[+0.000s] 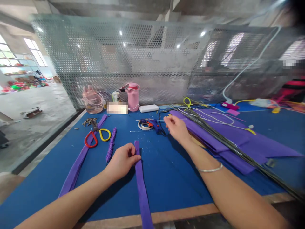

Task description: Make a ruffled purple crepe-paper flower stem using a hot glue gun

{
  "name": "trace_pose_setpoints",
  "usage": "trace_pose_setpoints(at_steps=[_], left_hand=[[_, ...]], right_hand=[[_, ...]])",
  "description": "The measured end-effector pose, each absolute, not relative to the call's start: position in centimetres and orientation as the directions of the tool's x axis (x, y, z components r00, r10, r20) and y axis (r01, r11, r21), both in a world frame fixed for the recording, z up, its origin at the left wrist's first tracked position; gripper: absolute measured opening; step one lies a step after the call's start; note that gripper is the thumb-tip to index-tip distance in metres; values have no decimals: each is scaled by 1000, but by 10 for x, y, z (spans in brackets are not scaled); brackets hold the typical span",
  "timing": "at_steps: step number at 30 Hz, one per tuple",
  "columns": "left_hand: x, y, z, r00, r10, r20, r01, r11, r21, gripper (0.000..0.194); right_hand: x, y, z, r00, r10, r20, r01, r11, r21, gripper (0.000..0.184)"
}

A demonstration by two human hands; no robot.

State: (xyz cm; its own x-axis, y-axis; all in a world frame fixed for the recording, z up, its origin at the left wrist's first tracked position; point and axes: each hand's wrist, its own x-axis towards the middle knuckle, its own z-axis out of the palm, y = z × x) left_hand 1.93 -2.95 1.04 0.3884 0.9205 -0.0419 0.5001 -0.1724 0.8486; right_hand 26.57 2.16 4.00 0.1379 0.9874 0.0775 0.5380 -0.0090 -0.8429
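Observation:
My left hand (124,159) pinches a flat purple fabric strip (141,186) near its far end. The strip lies along the table and runs over the front edge. My right hand (176,127) is raised, fingers drawn together, just right of a blue glue gun (156,126). A thin pale stick reaches from the gun's rear to these fingertips; whether they grip it is unclear. The gun rests by a roll of tape (145,126). Left of my left hand lie a braided purple piece (111,145) and scissors (97,135) with red and yellow handles, over another purple strip (75,167).
Purple fabric sheets (224,135) lie at right under long dark wires (234,148) and a white cable (214,118). Along the back stand a pink flask (133,97), a clear pink jug (92,101) and a white box (149,108), before a perforated metal screen (147,57).

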Motion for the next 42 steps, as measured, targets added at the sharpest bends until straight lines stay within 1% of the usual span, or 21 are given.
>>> trace_pose_setpoints(at_steps=[1, 2, 4, 6, 7, 8, 9, 10, 13, 15, 18, 19, 21, 24, 26, 29, 32, 34, 36, 39, 42], left_hand=[[17, -29, 10, 398, 917, -24, 570, -227, 789, 31], [16, -28, 11, 412, 911, 15, 649, -305, 697, 29], [15, -28, 15, 446, 887, 117, 777, -449, 442, 23], [15, -28, 18, 496, 844, 204, 816, -534, 222, 16], [15, -28, 18, 532, 815, 228, 808, -570, 151, 17], [14, -28, 18, 571, 786, 237, 788, -606, 110, 18], [13, -28, 17, 606, 761, 233, 763, -639, 101, 15], [11, -29, 15, 632, 744, 218, 740, -662, 116, 13], [5, -32, 9, 644, 747, 165, 715, -664, 218, 22], [1, -34, 6, 631, 761, 152, 716, -647, 264, 26], [-1, -35, 6, 601, 785, 149, 734, -617, 285, 30], [0, -36, 8, 595, 790, 150, 742, -612, 273, 30], [4, -36, 13, 600, 788, 138, 760, -615, 210, 28], [12, -36, 23, 610, 790, 66, 786, -613, 83, 25], [14, -36, 25, 607, 794, 34, 792, -608, 53, 24], [11, -36, 19, 604, 793, 75, 787, -609, 99, 23], [5, -34, 13, 599, 792, 118, 774, -611, 169, 22], [3, -33, 11, 601, 790, 122, 764, -613, 202, 21], [3, -32, 12, 603, 788, 125, 758, -615, 219, 22], [4, -31, 12, 600, 789, 130, 757, -613, 226, 22], [5, -31, 12, 601, 789, 128, 757, -613, 227, 22]], right_hand=[[273, 32, 41, 199, 978, 64, 565, -61, -823, 45], [277, 43, 41, 236, 971, 31, 588, -117, -800, 44], [278, 62, 40, 266, 961, -72, 620, -227, -751, 45], [270, 78, 36, 271, 946, -177, 627, -313, -713, 46], [265, 84, 33, 272, 937, -219, 619, -344, -706, 43], [260, 89, 31, 270, 929, -253, 604, -368, -707, 39], [256, 92, 29, 263, 922, -283, 582, -385, -716, 34], [253, 94, 27, 246, 919, -308, 553, -394, -734, 29], [251, 92, 27, 146, 925, -350, 440, -378, -814, 22], [253, 84, 30, 58, 938, -342, 356, -340, -870, 19], [256, 64, 34, -71, 952, -299, 237, -275, -932, 10], [257, 55, 35, -108, 953, -283, 205, -257, -944, 8], [260, 37, 35, -165, 954, -250, 157, -225, -962, 16], [262, 14, 33, -220, 963, -155, 99, -136, -986, 26], [262, 6, 31, -244, 965, -99, 87, -80, -993, 31], [263, 10, 31, -183, 983, -36, 45, -28, -999, 35], [270, 23, 31, -2, 1000, 13, -78, 13, -997, 31], [276, 31, 29, 89, 996, -4, -152, 9, -988, 26], [279, 37, 24, 97, 994, -60, -194, -40, -980, 26], [275, 44, 16, 7, 988, -155, -191, -151, -970, 25], [263, 57, 16, -15, 989, -148, -202, -148, -968, 24]])
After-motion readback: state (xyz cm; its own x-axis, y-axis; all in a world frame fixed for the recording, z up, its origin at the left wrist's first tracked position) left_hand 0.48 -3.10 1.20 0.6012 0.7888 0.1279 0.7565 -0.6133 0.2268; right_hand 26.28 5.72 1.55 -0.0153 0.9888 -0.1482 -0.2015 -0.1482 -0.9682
